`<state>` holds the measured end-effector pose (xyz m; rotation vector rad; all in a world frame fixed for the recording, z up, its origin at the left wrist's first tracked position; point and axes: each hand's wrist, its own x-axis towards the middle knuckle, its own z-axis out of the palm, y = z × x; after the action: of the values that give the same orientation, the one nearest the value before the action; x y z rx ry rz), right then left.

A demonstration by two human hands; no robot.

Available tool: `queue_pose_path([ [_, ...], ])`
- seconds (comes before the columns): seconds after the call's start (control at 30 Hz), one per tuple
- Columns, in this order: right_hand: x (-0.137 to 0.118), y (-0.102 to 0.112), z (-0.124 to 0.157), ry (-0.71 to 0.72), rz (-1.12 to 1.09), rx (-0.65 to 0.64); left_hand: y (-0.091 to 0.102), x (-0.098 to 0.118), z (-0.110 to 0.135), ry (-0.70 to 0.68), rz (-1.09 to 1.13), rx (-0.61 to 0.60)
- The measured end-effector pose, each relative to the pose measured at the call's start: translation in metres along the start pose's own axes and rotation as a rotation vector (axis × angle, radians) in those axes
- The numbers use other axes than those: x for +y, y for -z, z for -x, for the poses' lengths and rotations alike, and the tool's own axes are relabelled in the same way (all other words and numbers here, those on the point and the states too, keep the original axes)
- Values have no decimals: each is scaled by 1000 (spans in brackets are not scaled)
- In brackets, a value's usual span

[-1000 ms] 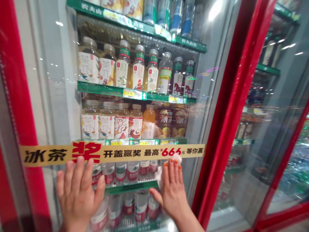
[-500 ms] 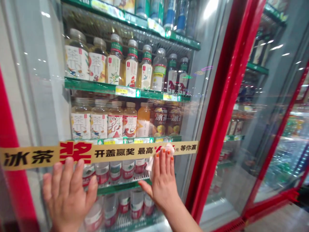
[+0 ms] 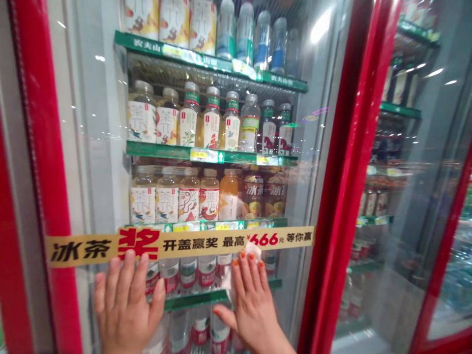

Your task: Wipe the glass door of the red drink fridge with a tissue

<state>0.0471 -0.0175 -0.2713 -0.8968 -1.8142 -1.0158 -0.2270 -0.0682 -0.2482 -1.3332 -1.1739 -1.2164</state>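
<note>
My left hand (image 3: 125, 305) lies flat against the glass door (image 3: 309, 196) of a drinks fridge, fingers spread, just under a yellow banner sticker (image 3: 180, 243). My right hand (image 3: 250, 300), with orange nails, presses a white cloth (image 3: 236, 273) flat on the glass below the banner's right part. Only edges of the cloth show past the fingers. Behind the glass stand rows of bottles (image 3: 206, 123) on green shelves (image 3: 206, 156).
A red door frame (image 3: 346, 172) runs down to the right of my hands, another red frame (image 3: 40, 172) at the left. A second glass-door fridge (image 3: 405, 196) with bottles stands at the right.
My right hand with the cloth has slid a little left and down along the glass. The left hand stays flat on the glass. The view has shifted slightly.
</note>
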Motion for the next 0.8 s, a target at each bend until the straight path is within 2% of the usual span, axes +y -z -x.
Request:
queue_pose_path([
  [0.03, 17, 0, 4, -86, 12, 2, -1, 0, 0, -2, 2, 1],
  [0.1, 60, 6, -10, -323, 29, 24, -2, 0, 0, 7, 9, 9],
  [0.17, 91, 14, -45, -492, 26, 68, -4, -1, 0, 20, 17, 22],
  [0.2, 96, 17, -65, -517, 20, 90, -4, -2, 1, 24, 20, 27],
  [0.27, 82, 21, -99, -472, 15, 107, -5, -3, 2, 28, 27, 29],
  [0.33, 50, 22, -110, -300, 29, 91, -5, -4, 3, 24, 30, 34],
  [0.4, 26, 20, -97, -64, 55, 60, -6, -3, 3, 16, 21, 41],
  [0.47, 31, 20, -75, 59, 79, 32, -6, -1, 2, 17, 10, 47],
  [0.5, 45, 22, -68, 33, 84, 20, -5, 0, 1, 17, 8, 48],
  [0.57, 85, 27, -69, -151, 78, 28, -4, 2, -1, 11, 10, 48],
  [0.63, 117, 31, -96, -360, 57, 66, -3, 3, -3, -2, 11, 49],
  [0.67, 122, 32, -116, -421, 44, 88, -2, 4, -4, -7, 11, 50],
  [0.73, 103, 33, -158, -427, 17, 112, -1, 3, -5, -13, 11, 52],
  [0.8, 53, 33, -189, -290, -20, 105, -1, 1, -5, -25, 15, 47],
])
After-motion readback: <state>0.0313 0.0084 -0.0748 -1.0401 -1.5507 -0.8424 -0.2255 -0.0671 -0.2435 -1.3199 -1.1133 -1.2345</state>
